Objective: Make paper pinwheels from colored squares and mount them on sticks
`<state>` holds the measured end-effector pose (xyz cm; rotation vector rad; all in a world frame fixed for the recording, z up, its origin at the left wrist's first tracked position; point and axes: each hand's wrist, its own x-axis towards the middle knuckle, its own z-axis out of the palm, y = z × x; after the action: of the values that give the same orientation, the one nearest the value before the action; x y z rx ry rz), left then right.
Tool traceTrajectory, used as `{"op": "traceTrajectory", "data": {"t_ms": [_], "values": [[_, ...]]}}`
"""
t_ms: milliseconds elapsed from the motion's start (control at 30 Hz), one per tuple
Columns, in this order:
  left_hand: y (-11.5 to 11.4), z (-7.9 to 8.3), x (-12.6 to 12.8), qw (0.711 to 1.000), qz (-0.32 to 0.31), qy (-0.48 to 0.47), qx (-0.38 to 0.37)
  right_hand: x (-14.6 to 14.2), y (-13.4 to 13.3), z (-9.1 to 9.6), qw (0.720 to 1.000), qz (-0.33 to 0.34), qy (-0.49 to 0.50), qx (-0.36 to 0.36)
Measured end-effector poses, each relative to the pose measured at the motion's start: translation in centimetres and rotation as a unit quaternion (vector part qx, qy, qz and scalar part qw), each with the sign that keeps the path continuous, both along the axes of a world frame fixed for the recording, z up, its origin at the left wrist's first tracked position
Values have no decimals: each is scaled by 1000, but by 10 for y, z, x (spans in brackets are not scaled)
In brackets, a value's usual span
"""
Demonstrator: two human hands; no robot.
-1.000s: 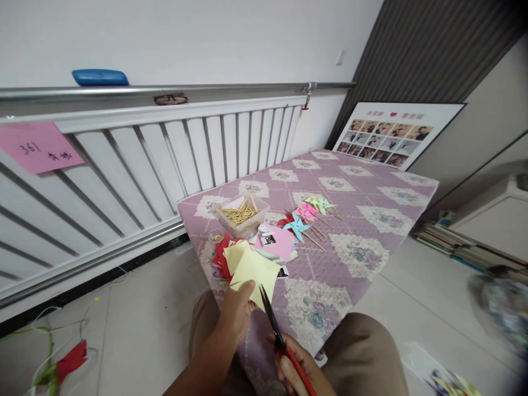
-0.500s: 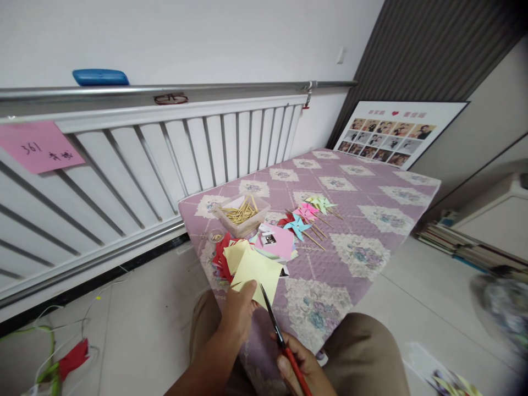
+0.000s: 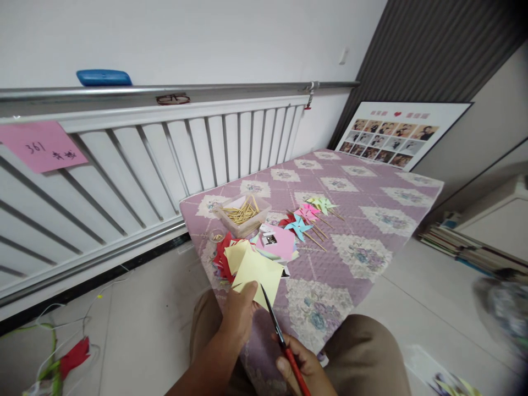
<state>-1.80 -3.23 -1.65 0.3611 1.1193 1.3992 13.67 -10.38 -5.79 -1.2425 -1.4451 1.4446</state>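
Pinched between thumb and fingers of my left hand (image 3: 241, 308) is a pale yellow paper square (image 3: 260, 270), with a slit showing at its left edge. My right hand (image 3: 303, 363) grips red-handled scissors (image 3: 284, 344). Their dark blades lie at the paper's lower edge, just right of my left thumb, and look closed or nearly so. Beyond the square lie more yellow paper (image 3: 236, 254), red paper pieces (image 3: 223, 259) and a pink sheet (image 3: 280, 242). Finished pinwheels on sticks, among them a blue pinwheel (image 3: 297, 226) and a pink pinwheel (image 3: 308, 212), rest farther right.
A clear box of wooden sticks (image 3: 243, 214) and a small round container (image 3: 216, 236) stand on the flowered tablecloth (image 3: 363, 256). A white radiator (image 3: 198, 143) runs along the left wall. A photo board (image 3: 402, 135) leans at the table's far end.
Both hands, the yellow paper and the scissors keep almost the same places. The whole view has shifted very slightly.
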Motion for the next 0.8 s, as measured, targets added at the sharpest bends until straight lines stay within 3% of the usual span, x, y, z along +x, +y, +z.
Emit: {"op": "traceTrajectory", "data": {"t_ms": [367, 533, 800], "values": [[-1, -2, -1, 998, -15, -27, 45, -5, 3, 11, 999, -24, 13, -26], [0, -5, -2, 998, -17, -35, 46, -8, 7, 14, 998, 3, 15, -53], [-2, 3, -3, 998, -25, -45, 34, -2, 4, 15, 999, -16, 8, -44]]}}
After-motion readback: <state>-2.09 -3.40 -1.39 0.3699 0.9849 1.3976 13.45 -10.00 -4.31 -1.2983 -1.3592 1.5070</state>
